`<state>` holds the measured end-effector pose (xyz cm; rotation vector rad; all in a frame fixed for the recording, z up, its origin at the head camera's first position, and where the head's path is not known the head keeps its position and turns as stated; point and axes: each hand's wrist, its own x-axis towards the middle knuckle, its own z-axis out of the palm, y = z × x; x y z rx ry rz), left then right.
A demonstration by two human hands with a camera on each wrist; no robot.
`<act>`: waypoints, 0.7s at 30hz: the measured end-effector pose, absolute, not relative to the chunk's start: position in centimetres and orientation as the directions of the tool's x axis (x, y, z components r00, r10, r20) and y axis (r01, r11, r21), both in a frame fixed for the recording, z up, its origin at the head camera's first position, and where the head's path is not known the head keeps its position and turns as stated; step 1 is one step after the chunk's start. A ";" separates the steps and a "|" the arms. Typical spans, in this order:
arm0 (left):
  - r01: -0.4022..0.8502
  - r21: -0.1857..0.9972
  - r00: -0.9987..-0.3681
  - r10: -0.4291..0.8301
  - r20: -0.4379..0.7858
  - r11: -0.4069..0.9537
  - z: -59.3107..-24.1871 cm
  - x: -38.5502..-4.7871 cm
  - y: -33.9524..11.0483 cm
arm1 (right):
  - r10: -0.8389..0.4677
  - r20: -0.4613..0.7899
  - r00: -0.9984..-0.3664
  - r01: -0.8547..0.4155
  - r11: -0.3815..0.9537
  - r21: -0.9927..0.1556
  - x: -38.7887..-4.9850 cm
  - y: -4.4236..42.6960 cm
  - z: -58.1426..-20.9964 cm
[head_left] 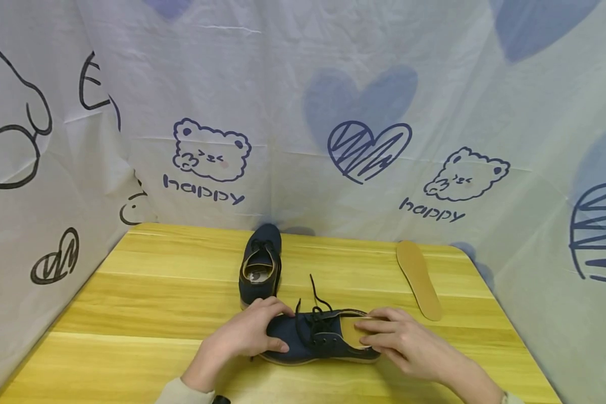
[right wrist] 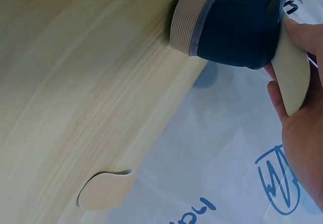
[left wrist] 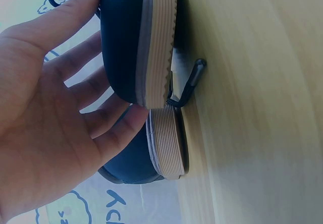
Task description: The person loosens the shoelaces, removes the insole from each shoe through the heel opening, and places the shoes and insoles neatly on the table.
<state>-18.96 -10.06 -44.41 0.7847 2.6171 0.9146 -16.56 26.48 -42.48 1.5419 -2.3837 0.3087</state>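
A navy lace-up shoe (head_left: 289,339) lies with its sole on the table, toe to the left, its black laces loose. My left hand (head_left: 252,332) holds the toe, thumb on the near side and fingers at the far side. A tan insole (head_left: 350,332) sits partly inside the shoe's opening. In the right wrist view its end (right wrist: 293,82) sticks up out of the heel, between my thumb and fingers. My right hand (head_left: 406,341) pinches this insole at the heel. The front of the insole is hidden inside the shoe.
Another navy shoe (head_left: 248,287) stands behind my left hand, toe pointing away. A second tan insole (head_left: 418,279) lies at the right of the wooden table (head_left: 146,308). Printed white cloth (head_left: 288,185) hangs round the back and sides.
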 end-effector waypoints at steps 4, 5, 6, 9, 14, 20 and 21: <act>0.406 0.638 -0.819 0.571 -0.064 0.654 -44.3 -18.9 -10.1 | -0.849 0.359 -0.388 -0.914 0.403 -0.036 -16.6 26.7 -42.5; 0.406 0.637 -0.819 0.571 -0.065 0.655 -44.3 -18.9 -10.1 | -0.848 0.362 -0.388 -0.915 0.401 -0.040 -16.6 26.7 -42.5; 0.406 0.637 -0.819 0.571 -0.065 0.655 -44.3 -18.9 -10.1 | -0.847 0.363 -0.389 -0.915 0.401 -0.046 -16.7 26.8 -42.5; 0.405 0.636 -0.819 0.570 -0.066 0.656 -44.3 -18.9 -10.1 | -0.843 0.368 -0.392 -0.914 0.401 -0.055 -16.6 27.0 -42.4; 0.406 0.638 -0.817 0.572 -0.067 0.655 -44.3 -19.0 -10.1 | -0.838 0.388 -0.384 -0.917 0.394 -0.057 -16.6 27.3 -42.3; 0.410 0.637 -0.815 0.576 -0.065 0.652 -44.4 -19.0 -10.1 | -0.831 0.416 -0.369 -0.922 0.385 -0.049 -16.6 27.7 -42.3; 0.410 0.637 -0.815 0.576 -0.065 0.652 -44.4 -19.0 -10.1 | -0.830 0.418 -0.371 -0.921 0.386 -0.052 -16.6 27.7 -42.3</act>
